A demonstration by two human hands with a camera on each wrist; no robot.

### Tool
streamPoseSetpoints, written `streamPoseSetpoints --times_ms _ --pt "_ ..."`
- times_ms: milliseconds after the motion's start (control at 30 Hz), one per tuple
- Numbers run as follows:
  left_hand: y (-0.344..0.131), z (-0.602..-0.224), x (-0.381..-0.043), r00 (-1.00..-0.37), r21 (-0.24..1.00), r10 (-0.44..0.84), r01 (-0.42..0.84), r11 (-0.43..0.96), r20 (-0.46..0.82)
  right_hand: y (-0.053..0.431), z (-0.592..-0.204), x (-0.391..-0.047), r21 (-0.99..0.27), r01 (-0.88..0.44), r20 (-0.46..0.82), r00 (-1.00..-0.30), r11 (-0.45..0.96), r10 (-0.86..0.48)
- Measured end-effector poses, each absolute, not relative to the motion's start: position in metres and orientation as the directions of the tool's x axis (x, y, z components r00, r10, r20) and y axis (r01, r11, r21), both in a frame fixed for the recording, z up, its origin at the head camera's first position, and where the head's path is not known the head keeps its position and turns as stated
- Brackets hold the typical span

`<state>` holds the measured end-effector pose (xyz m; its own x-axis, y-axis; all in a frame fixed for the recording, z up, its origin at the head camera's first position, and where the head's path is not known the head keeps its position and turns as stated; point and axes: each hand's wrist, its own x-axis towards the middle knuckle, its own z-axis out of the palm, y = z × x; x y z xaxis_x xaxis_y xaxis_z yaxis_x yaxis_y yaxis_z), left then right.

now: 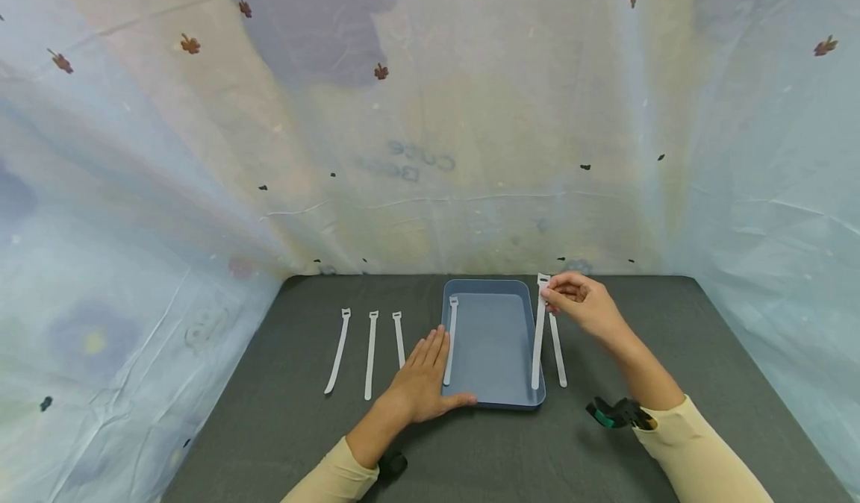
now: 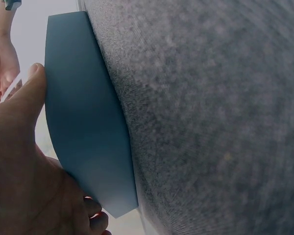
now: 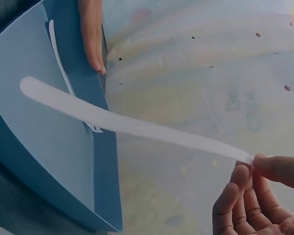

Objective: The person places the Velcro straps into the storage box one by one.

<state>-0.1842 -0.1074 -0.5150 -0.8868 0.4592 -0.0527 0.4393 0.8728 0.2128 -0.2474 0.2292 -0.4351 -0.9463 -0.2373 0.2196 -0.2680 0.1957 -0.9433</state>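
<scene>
A blue-grey rectangular tray (image 1: 493, 346) lies on the dark table. My left hand (image 1: 423, 383) rests against its left side, fingers straight, with the thumb at the front edge. Between thumb and fingers my right hand (image 1: 587, 309) pinches a white cable strap (image 1: 540, 331) near its slotted head. That strap hangs over the tray's right side, its rounded tail towards me; the right wrist view shows the strap (image 3: 137, 128) raised above the tray. Inside the tray, along the left wall, lies another white strap (image 1: 451, 339).
Three white straps lie left of the tray: a far-left strap (image 1: 338, 350), a middle strap (image 1: 371, 354) and a strap (image 1: 399, 335) partly hidden by my left hand. Right of the tray lies one more strap (image 1: 558, 350). A patterned curtain (image 1: 470, 219) hangs behind the table.
</scene>
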Motion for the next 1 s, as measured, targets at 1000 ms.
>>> streamPoseSetpoints --times_ms 1000 --pt "-0.108 -0.528 -0.187 -0.886 0.207 0.463 0.453 0.867 -0.003 0.176 -0.470 -0.277 -0.948 -0.181 0.091 -0.942 0.262 -0.322"
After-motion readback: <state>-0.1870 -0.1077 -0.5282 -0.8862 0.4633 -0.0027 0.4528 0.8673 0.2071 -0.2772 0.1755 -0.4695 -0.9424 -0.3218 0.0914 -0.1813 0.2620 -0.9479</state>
